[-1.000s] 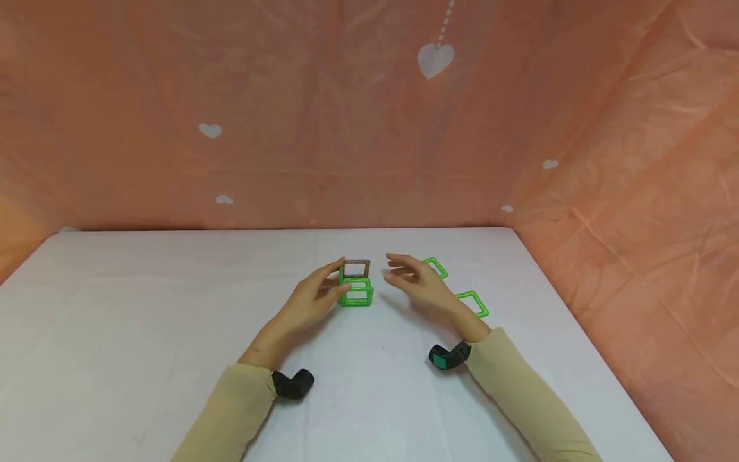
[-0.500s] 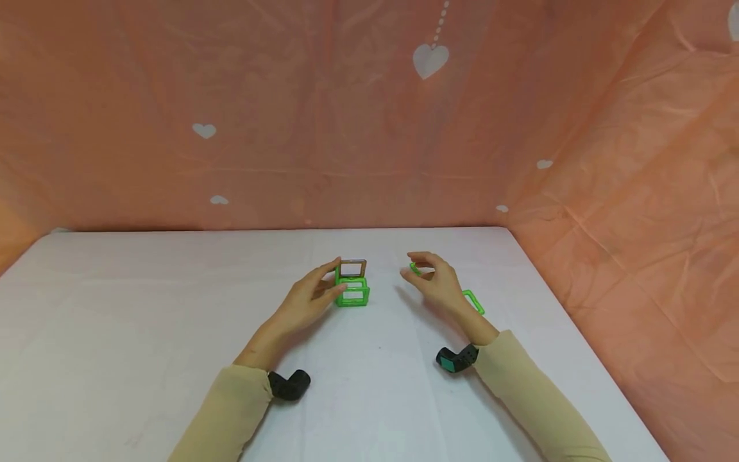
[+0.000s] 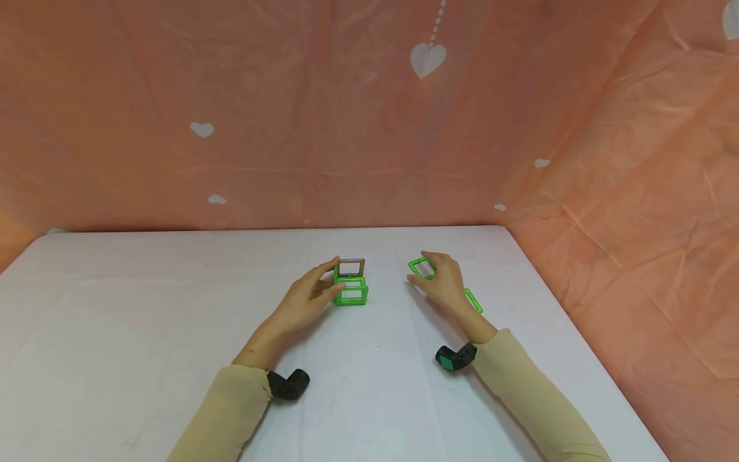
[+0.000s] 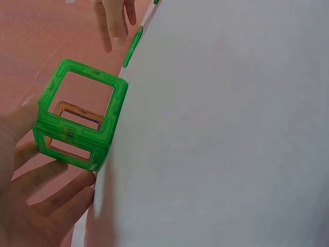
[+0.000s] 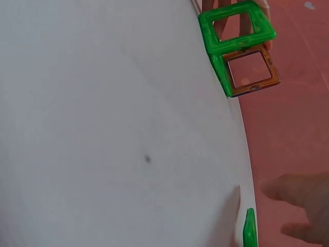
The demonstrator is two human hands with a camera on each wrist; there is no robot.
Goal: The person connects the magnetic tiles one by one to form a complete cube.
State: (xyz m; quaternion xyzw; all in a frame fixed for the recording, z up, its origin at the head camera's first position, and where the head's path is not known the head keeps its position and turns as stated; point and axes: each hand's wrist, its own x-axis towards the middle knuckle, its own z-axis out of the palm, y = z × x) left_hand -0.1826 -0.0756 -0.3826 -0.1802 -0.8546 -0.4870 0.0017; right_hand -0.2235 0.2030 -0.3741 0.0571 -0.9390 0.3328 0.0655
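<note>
My left hand [image 3: 303, 298] holds an open box of magnetic tiles by its left side. Green square tiles [image 4: 87, 131] make up its lower part, and an orange-brown tile [image 3: 351, 260] stands upright at its back. Its thumb is in front and the other fingers are behind and below. My right hand [image 3: 444, 282] reaches over a loose green magnetic tile [image 3: 417, 260] to the right of the box. Thumb and forefinger are spread on either side of that tile; they show no grip on it.
A second loose green tile [image 3: 475, 301] lies beside my right wrist, partly hidden by it. White cloth covers the table [image 3: 369, 398]. An orange curtain with white hearts [image 3: 277, 128] rises behind and on the right. Each wrist wears a dark camera [image 3: 288, 385].
My right hand has moved right, away from the box, and now reaches over the nearer loose tile. My left hand keeps its hold. The view has shifted slightly.
</note>
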